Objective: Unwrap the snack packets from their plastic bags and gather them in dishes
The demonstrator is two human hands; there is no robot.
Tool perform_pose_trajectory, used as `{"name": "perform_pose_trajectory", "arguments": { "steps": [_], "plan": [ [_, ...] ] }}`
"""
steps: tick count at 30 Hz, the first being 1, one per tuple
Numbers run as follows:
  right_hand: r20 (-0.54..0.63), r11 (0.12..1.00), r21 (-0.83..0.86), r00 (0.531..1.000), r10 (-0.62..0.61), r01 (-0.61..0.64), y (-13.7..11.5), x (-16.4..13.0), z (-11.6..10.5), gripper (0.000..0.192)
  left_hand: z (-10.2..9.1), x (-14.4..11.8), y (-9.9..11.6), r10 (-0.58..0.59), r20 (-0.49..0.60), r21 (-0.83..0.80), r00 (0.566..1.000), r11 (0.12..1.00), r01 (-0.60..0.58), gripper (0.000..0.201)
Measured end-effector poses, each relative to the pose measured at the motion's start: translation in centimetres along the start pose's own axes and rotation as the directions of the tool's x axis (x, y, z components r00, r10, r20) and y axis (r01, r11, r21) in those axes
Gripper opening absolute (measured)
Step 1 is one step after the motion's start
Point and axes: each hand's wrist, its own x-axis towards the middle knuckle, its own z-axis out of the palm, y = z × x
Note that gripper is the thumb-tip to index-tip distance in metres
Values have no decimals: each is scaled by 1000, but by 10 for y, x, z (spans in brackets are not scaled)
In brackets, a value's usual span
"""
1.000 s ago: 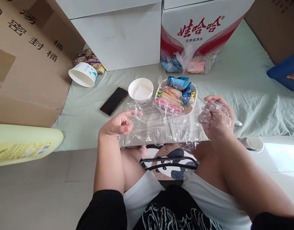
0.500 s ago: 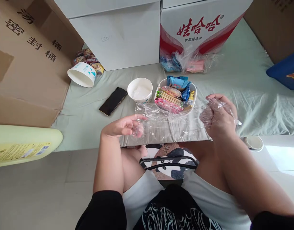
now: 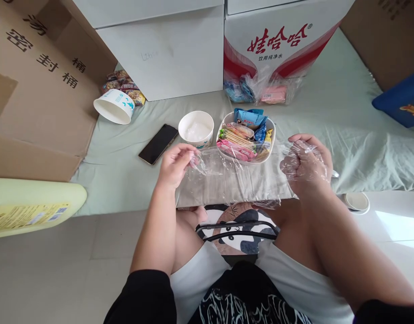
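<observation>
A sheet of clear plastic film stretches between my two hands over the front edge of the cloth-covered surface. My left hand pinches the film's left end between thumb and fingers. Around my right hand the film is bunched, and its fingers are curled on it. Just beyond the film stands a white bowl filled with wrapped snacks; the film overlaps its near rim. Left of it is a paper cup with something clear and crumpled inside.
A phone lies left of the paper cup. Another paper cup is tipped on its side by snack packs. White cartons stand behind, with bagged packets before them. A yellow jug is at the left.
My left hand has moved up and inward and closed from loosely spread fingers to a pinch on the film. The film's left end rose with it. My right hand has barely moved.
</observation>
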Motion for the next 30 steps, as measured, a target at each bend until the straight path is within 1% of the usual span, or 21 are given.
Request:
{"name": "perform_pose_trajectory", "arguments": {
  "steps": [1,2,3,5,6,7,8,10,11,12,13,15,16,18,19,20,23,24,27,28,30],
  "plan": [
    [0,1000,-6,1000,1,-1,0,0,0,31,-1,-1,3,9,-8,-64,1000,998,-10,39],
    [2,1000,-14,1000,2,-2,1,0,1,30,-3,-3,5,-3,17,-108,1000,994,5,45],
    [5,1000,-23,1000,2,-2,1,0,1,30,-4,-5,7,-39,70,-115,997,992,47,50],
    [22,999,-42,1000,6,-5,1,-1,1,30,-5,-8,9,-162,192,-28,968,985,170,56],
    [33,999,-43,999,3,-1,2,-1,0,31,-5,-9,9,-217,216,32,952,976,215,52],
    [47,999,-35,999,-7,8,2,-1,-1,31,-6,-10,10,-239,200,65,950,971,230,46],
    [69,1000,-24,997,-18,20,2,-1,-2,32,-7,-11,10,-217,152,58,964,976,210,42],
    [127,999,-22,991,-31,35,1,-1,-5,35,-11,-11,12,-111,40,-23,993,993,112,43],
    [157,998,-46,987,-26,33,1,-1,-6,36,-13,-11,14,-86,15,-46,996,995,86,45],
    [190,996,-91,982,-8,25,2,-1,-8,36,-15,-11,15,-97,21,-38,995,994,98,46],
    [218,988,-156,976,15,20,2,-1,-9,34,-17,-10,17,-138,45,-4,989,990,138,46],
    [247,956,-286,969,14,59,4,0,-11,29,-20,-9,17,-214,59,68,975,975,210,39],
    [259,940,-324,966,-18,104,6,1,-12,29,-22,-8,17,-205,31,67,978,977,202,36],
    [278,918,-338,954,-113,207,9,2,-13,34,-24,-6,14,-121,-59,11,991,993,122,34],
    [281,912,-332,948,-149,242,10,2,-13,37,-24,-5,13,-94,-92,-6,991,996,94,32],
    [289,908,-334,944,-157,253,10,1,-13,40,-25,-3,11,-95,-109,1,990,995,95,30],
    [314,901,-370,943,-109,227,8,-3,-13,46,-25,0,8,-128,-114,40,985,990,134,25],
    [320,910,-348,941,-114,228,7,-5,-13,46,-26,0,8,-110,-111,4,988,994,111,25],
    [339,951,-181,924,-178,250,3,-9,-14,40,-29,0,10,-13,-54,-208,998,978,2,32],
    [343,956,-155,921,-185,250,3,-10,-14,37,-30,0,11,-8,-36,-244,999,970,-1,33],
    [335,953,-162,922,-192,257,3,-9,-14,33,-30,2,11,-42,-34,-230,999,973,33,29]
  ]
}}
